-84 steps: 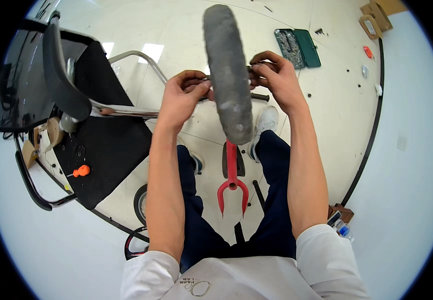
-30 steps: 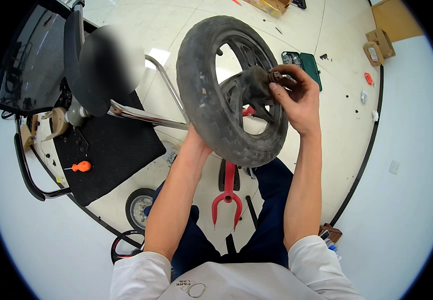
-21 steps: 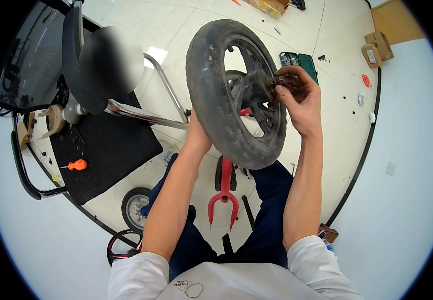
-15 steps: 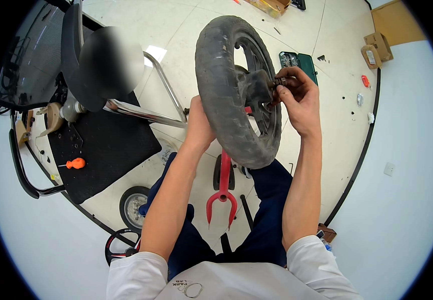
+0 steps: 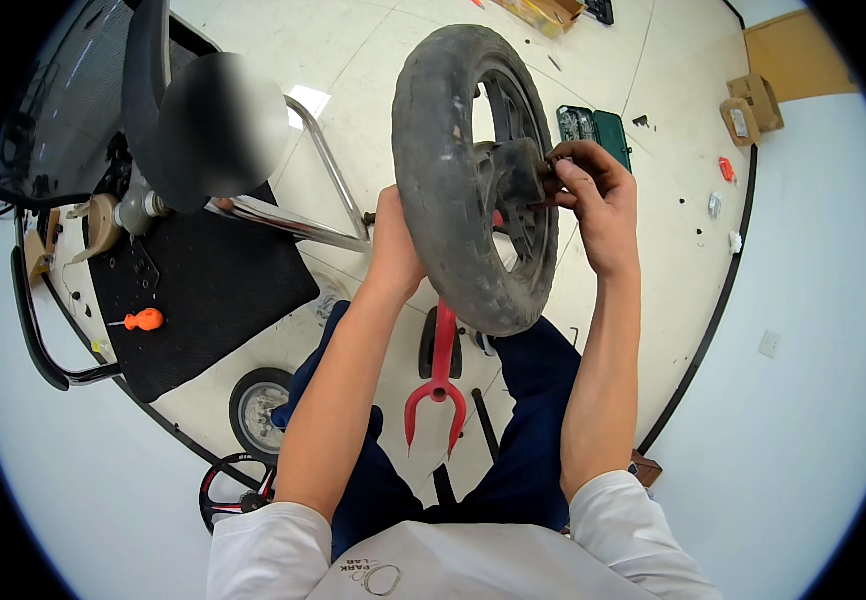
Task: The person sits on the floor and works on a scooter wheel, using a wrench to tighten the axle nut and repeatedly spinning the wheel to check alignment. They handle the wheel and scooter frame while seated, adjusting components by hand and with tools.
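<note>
While right fingers [image 5: 585, 151] pinch the wheel's [image 5: 438, 160] axle [image 5: 546, 181], hidden left fingers cannot be judged.

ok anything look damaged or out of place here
Yes, mildly: the held wheel is scuffed, with pale marks; an orange screwdriver lies on the chair seat, an odd spot for a tool; and small dark bits are strewn on the floor beside the open green case.
</note>
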{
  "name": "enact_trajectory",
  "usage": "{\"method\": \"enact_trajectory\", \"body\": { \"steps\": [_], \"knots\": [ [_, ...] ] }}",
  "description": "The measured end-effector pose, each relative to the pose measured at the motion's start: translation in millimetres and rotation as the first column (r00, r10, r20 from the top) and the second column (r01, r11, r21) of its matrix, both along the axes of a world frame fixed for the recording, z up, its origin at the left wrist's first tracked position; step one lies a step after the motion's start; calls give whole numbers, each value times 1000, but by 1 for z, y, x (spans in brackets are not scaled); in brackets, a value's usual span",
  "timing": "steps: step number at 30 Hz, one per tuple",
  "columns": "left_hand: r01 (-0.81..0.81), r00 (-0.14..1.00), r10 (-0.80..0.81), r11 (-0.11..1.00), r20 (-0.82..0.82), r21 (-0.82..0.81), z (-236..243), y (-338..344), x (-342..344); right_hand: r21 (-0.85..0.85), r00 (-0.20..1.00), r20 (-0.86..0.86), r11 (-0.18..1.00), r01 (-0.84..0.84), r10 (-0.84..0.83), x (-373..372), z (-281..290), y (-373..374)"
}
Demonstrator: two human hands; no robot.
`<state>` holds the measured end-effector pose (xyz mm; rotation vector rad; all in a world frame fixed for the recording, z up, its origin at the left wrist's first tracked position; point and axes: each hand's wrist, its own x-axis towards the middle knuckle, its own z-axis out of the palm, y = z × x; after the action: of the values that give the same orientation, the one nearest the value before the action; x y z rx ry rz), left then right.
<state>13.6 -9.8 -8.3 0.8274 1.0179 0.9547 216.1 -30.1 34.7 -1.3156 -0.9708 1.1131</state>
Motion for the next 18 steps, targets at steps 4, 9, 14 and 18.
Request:
{"method": "enact_trajectory", "body": {
  "steps": [4,9,14,18],
  "knots": [
    [12,1000,-12,1000,-20,-2,11,-2,0,52,996,91,998,-28,23,1,2,0],
    [46,982,-35,997,-185,60,28,0,2,41,985,172,999,-29,21,2,-4,-2],
    [82,972,-70,995,-222,48,29,1,-1,37,978,206,998,-51,42,4,-7,-4],
    [93,974,-77,994,-215,64,28,1,-2,-11,987,152,999,-49,50,3,-1,-5]
  ]
}}
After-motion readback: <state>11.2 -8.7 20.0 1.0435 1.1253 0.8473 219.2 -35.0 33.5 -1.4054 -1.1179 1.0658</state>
